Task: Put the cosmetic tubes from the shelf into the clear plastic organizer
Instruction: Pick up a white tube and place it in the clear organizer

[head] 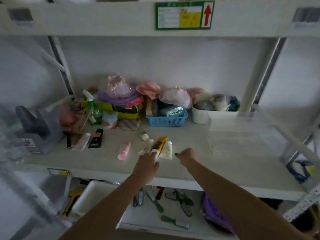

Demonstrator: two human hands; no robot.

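Several cosmetic tubes lie on the white shelf [225, 170]. A yellow tube [160, 144] rests on top of a white tube [167, 150] and a cream tube [148, 146]. My left hand [147, 166] has its fingers on the near end of that pile. A pink tube [124, 150] lies to its left, with a black tube [96, 138] and a pale tube [82, 142] further left. My right hand [187, 155] hovers just right of the pile, fingers curled, holding nothing. The clear plastic organizer [242, 132] stands at the right, open side up.
At the back of the shelf are a blue basket [167, 121], a white bin [200, 116], a spray bottle [90, 104] and bagged items. A grey holder [37, 130] stands at the left. Below the shelf lie combs and a purple item.
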